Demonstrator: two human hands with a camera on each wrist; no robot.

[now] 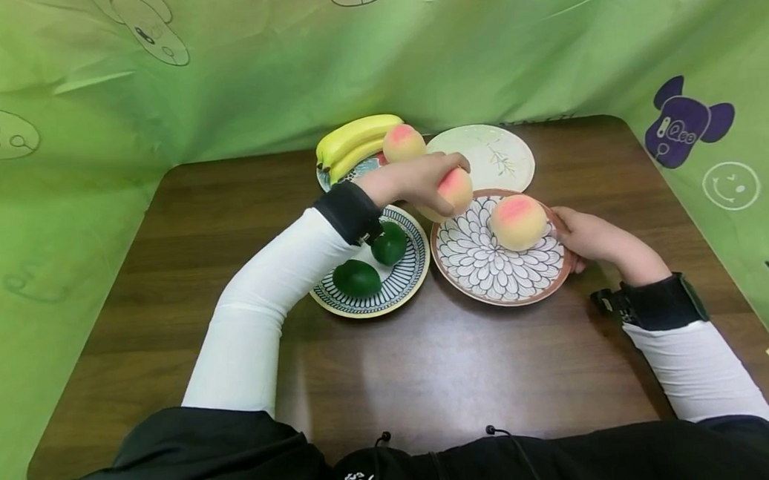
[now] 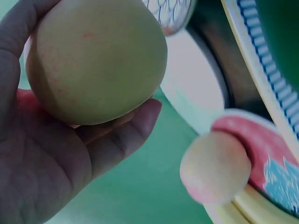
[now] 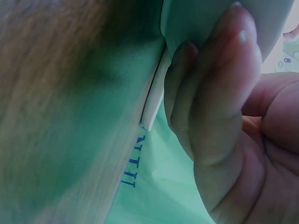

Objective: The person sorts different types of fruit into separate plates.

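- The person's left hand [image 1: 414, 181] reaches across the brown table [image 1: 434, 370] and holds a peach [image 1: 450, 193] from above.
- In the left wrist view, the fingers [image 2: 122, 138] curl under that peach [image 2: 96, 58] and it sits against the palm.
- The held peach is up in the air, over the left edge of the flower plate [image 1: 487, 270], which has a brown rim.
- Another peach [image 1: 518, 221] already lies on that flower plate, on its far right part.
- The right hand [image 1: 588, 238] is at the right edge of the flower plate, and its fingers touch the rim.
- In the right wrist view, the fingers [image 3: 219, 93] bend around the plate's edge [image 3: 154, 88], so the hand grips the plate.
- The two hands are apart, with the flower plate between them.
- A striped plate [image 1: 409, 277] sits just left of the flower plate, partly under the left arm. Two green fruits [image 1: 357, 277] lie on it.
- At the back there is a plate with yellow bananas [image 1: 353, 142] and a third peach [image 1: 403, 143] on it.
- A pale plate [image 1: 499, 159] with a leaf drawing sits at the back, just behind the flower plate.
- Green cloth [image 1: 55, 218] with cartoon pictures hangs all around the table.
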